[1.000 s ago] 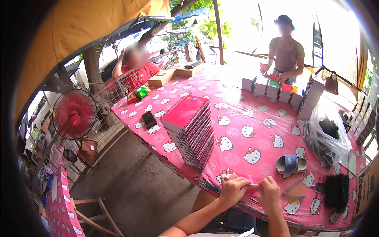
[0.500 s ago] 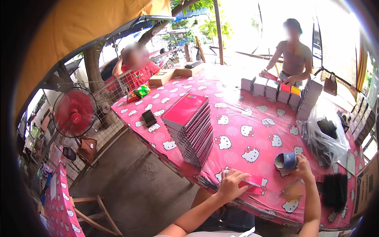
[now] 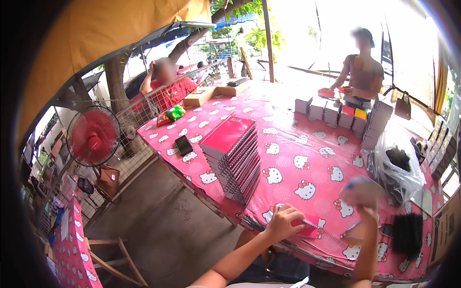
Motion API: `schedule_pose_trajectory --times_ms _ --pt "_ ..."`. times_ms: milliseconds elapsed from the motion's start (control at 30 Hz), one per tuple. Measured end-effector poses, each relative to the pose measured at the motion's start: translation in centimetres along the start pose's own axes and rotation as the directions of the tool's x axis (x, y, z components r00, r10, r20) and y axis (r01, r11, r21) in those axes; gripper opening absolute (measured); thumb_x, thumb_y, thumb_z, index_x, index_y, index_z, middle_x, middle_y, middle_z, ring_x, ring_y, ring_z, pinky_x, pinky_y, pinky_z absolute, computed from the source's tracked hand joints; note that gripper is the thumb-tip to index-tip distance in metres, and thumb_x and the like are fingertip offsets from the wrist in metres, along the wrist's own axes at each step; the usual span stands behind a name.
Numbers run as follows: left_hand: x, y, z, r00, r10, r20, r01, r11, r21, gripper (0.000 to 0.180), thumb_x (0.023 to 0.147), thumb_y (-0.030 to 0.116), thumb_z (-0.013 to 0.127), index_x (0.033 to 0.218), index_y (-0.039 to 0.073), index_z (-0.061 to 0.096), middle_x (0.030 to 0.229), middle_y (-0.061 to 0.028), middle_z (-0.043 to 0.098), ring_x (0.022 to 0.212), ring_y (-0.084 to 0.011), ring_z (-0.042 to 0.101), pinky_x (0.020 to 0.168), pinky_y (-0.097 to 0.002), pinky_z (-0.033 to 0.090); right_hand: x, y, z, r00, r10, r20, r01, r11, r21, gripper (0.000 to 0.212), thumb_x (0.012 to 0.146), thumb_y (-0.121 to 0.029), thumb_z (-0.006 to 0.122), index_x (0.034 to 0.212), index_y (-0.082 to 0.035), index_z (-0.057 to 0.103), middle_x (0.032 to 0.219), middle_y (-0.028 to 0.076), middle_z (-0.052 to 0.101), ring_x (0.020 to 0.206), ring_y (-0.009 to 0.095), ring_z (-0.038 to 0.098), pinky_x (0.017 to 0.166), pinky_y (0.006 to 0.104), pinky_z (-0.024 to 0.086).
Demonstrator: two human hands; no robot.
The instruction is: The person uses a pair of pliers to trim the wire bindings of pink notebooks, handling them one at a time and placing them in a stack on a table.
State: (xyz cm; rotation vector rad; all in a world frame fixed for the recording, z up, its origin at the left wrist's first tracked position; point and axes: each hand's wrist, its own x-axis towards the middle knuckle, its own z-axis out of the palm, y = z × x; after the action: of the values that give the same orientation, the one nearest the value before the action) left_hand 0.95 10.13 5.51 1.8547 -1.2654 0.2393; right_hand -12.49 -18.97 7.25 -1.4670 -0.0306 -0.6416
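At the near edge of the table, my left hand (image 3: 285, 222) is closed on a red-pink notebook (image 3: 309, 228), its fingers curled over the cover. Along the notebook's right side runs what looks like a thin spiral coil (image 3: 332, 238). My right hand (image 3: 369, 210) is raised over the table and smeared by motion. In it is a blue, hollow, cup-shaped thing (image 3: 356, 189), too blurred to name exactly. Ahead of my left hand rises a tall, leaning stack of pink spiral notebooks (image 3: 230, 158).
A bundle of black coils (image 3: 407, 234) lies at the right, near a clear plastic bag (image 3: 396, 168) and a cardboard box (image 3: 444, 225). A phone (image 3: 182, 145) rests left of the stack. Across the table, a person (image 3: 362, 72) handles red covers behind notebook piles; another person sits beyond the fence.
My right hand has swung the blue thing and is now blurred. My left hand's fingers have curled in more over the notebook. The far person has lifted red covers off the piles.
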Motion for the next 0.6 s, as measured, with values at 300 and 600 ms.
schedule_pose_trajectory --times_ms 300,600 --pt "1.4 -0.2 0.7 0.995 -0.048 0.086 0.055 0.995 -0.082 0.026 0.067 0.025 0.080 0.086 0.013 0.068 0.087 0.0014 0.067 0.090 -0.0157 0.059 0.088 -0.0384 0.035 -0.5 -0.9 4.1 0.956 0.014 0.292 0.183 0.749 -0.637 0.032 0.064 0.001 0.066 0.093 -0.005 0.057 0.082 0.006 0.063 0.070 0.016 0.058 0.064 0.0310 0.047" --pt "1.5 -1.4 -0.4 0.998 0.002 0.065 0.013 0.975 -0.224 0.030 0.064 0.014 0.081 0.086 0.006 0.063 0.096 -0.0089 0.063 0.099 -0.0287 0.056 0.084 -0.0408 0.046 0.5 0.3 6.3 0.964 0.114 0.241 0.107 0.662 -0.742 0.045 0.059 -0.002 0.074 0.099 -0.003 0.055 0.079 0.013 0.063 0.072 0.027 0.063 0.066 0.0355 0.049"
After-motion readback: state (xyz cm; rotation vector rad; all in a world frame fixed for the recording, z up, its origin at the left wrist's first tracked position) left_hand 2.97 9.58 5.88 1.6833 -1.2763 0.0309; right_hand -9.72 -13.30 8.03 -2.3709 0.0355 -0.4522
